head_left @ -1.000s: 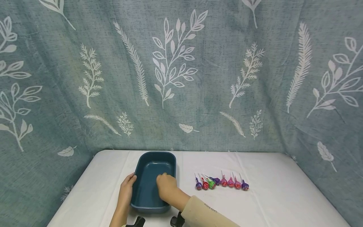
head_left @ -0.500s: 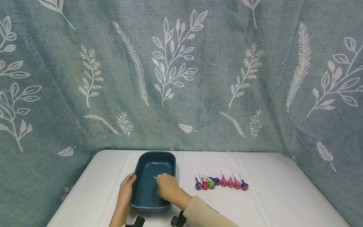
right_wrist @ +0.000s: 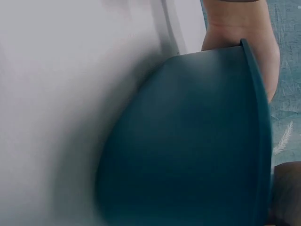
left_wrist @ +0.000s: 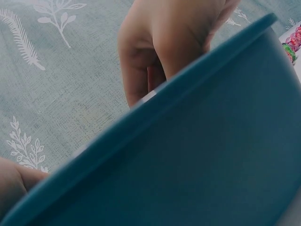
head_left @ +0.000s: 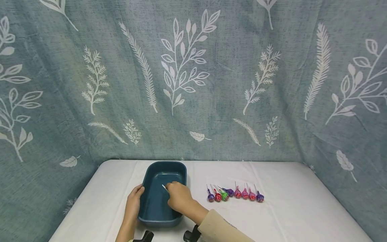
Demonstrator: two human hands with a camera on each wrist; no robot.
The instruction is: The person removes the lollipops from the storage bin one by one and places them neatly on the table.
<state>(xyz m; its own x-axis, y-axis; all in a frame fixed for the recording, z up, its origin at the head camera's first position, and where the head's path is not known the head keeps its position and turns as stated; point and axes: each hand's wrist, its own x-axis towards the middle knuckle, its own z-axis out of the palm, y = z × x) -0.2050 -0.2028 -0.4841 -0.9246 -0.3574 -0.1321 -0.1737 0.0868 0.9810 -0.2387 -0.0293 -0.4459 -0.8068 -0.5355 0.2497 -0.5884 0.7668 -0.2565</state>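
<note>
In the head view, a deep rectangular dark teal tray (head_left: 160, 218) stands at the table's left half. My left hand (head_left: 133, 201) grips its left rim, and the same hand (left_wrist: 19, 181) shows at the lower left of the left wrist view. Over the tray's right side, my right hand (head_left: 179, 198) has curled fingers that pinch a lollipop. Its white stick (head_left: 164, 187) pokes out to the left of the fingers. A bit of red shows between those fingers in the left wrist view, while most of the candy is hidden. The tray's wall (right_wrist: 188, 141) fills much of the right wrist view.
Right of the tray, several wrapped lollipops (head_left: 225, 196) in purple, red, green and pink lie in a row, sticks pointing away. A white cloth (head_left: 290, 201) covers the table. Behind it hangs a leaf-patterned green-blue curtain (head_left: 211, 101).
The lollipop's stick has come into view beside my right hand, which has shifted slightly up and its wrist to the right. My left hand keeps its grip on the tray.
</note>
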